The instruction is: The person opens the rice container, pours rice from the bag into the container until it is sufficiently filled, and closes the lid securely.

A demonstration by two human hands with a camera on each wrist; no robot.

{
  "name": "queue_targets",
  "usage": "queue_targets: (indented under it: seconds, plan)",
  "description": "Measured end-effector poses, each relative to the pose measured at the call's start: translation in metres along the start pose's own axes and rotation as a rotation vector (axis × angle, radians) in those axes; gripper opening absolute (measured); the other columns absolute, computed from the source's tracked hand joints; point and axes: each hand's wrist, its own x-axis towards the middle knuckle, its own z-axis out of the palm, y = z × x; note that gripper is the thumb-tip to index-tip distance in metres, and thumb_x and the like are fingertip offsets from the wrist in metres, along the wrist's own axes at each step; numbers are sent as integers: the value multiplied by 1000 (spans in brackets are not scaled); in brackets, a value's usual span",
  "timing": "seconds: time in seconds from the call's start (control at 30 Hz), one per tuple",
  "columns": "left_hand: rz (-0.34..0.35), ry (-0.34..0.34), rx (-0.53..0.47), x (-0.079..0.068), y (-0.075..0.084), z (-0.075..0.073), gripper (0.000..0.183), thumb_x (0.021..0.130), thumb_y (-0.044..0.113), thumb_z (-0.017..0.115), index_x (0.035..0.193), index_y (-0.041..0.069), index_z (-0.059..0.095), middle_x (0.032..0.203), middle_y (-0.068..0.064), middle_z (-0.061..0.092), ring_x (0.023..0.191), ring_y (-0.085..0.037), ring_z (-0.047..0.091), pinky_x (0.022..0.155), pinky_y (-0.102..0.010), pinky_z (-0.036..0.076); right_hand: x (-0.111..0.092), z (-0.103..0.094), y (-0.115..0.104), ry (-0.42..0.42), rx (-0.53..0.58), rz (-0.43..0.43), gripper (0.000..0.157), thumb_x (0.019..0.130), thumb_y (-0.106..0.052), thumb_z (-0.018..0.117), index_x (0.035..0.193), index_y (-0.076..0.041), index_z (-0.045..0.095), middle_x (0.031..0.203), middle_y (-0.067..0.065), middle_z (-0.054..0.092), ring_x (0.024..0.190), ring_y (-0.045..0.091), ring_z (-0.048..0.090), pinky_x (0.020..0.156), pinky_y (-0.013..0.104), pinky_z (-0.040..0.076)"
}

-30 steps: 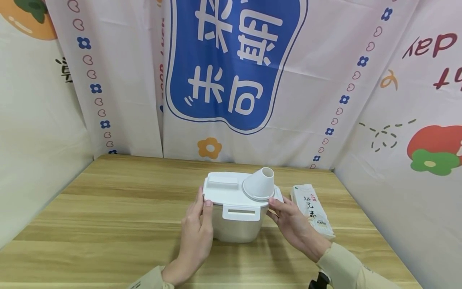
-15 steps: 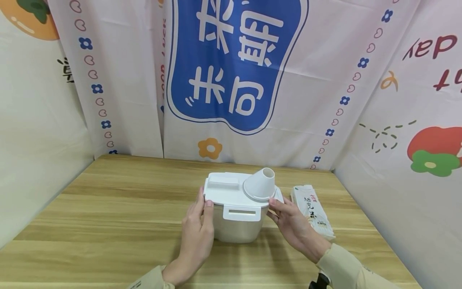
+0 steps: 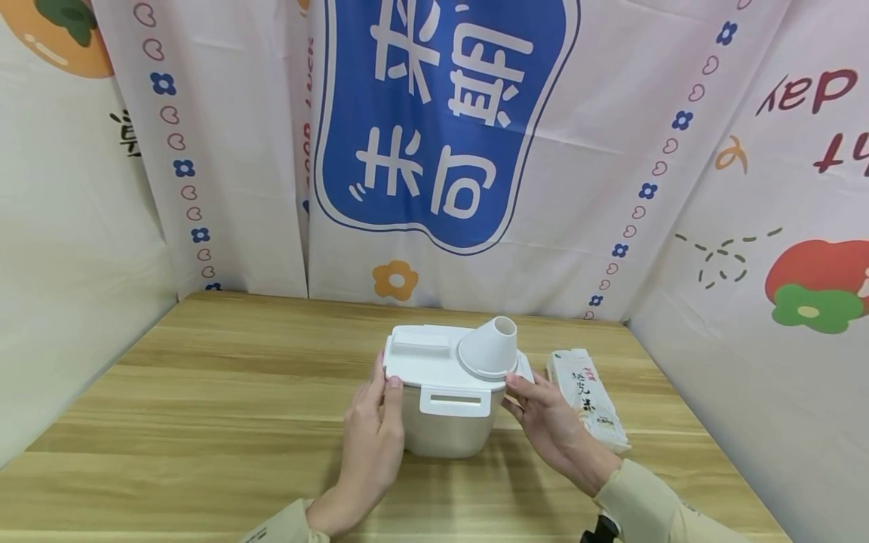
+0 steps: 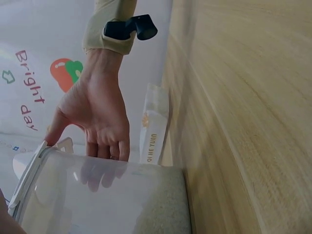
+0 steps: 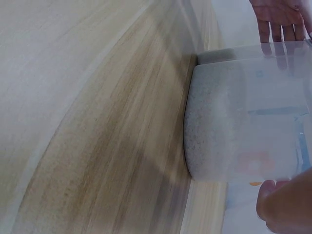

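Note:
A lidded rice container stands on the table in the head view. Its white lid carries a raised ridge at left and a cone-shaped spout at right. The left hand holds the container's left side, thumb at the front corner of the lid. On the opposite side, the right hand grips the container, its thumb on the lid's edge and its fingers against the wall below. Through the clear wall, rice shows in the lower part. In the left wrist view the right hand's fingertips lie behind the clear wall.
A white printed packet lies on the wooden table just right of the container, close behind the right hand. Printed cloth walls rise at the back and both sides. A latch flap hangs at the lid's front.

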Motion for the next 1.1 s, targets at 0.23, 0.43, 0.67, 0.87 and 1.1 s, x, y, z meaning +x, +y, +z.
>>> queue_targets:
  seconds: [0.23,0.43,0.67,0.87,1.1]
  plan:
    - [12,1,3,0,0,0,52,108,28,40,149,-3,34,145,-14,46,130,-32,45,102,-51,44,-1,0,0,1,3,1,57,95,-19,56,146,-2,37,134,8,52,124,22,46,111,42,30]
    - [-4,-7,-3,0,1,0,53,107,30,40,149,-3,33,146,-13,44,129,-30,45,103,-50,43,-1,1,0,-3,3,-1,57,96,-18,55,146,1,36,131,6,54,123,22,47,111,42,30]
    - [6,-123,-69,6,4,-13,52,109,28,36,150,-3,31,150,-12,37,136,-25,37,111,-41,34,-4,-1,-4,-30,-50,-5,56,97,-19,56,146,2,37,140,9,49,128,21,46,112,43,30]
    - [28,-197,-58,18,10,-25,50,108,29,38,147,-2,38,144,-15,48,127,-30,49,104,-48,42,-12,-2,-10,63,-202,-129,62,93,-16,68,145,2,39,143,17,45,129,27,46,106,40,41]
    - [-76,-219,-40,28,11,-20,53,102,22,55,149,4,36,136,-15,48,117,-27,52,93,-40,52,-19,4,-12,226,-455,-405,56,85,-15,80,133,0,57,141,8,49,119,27,56,91,31,53]
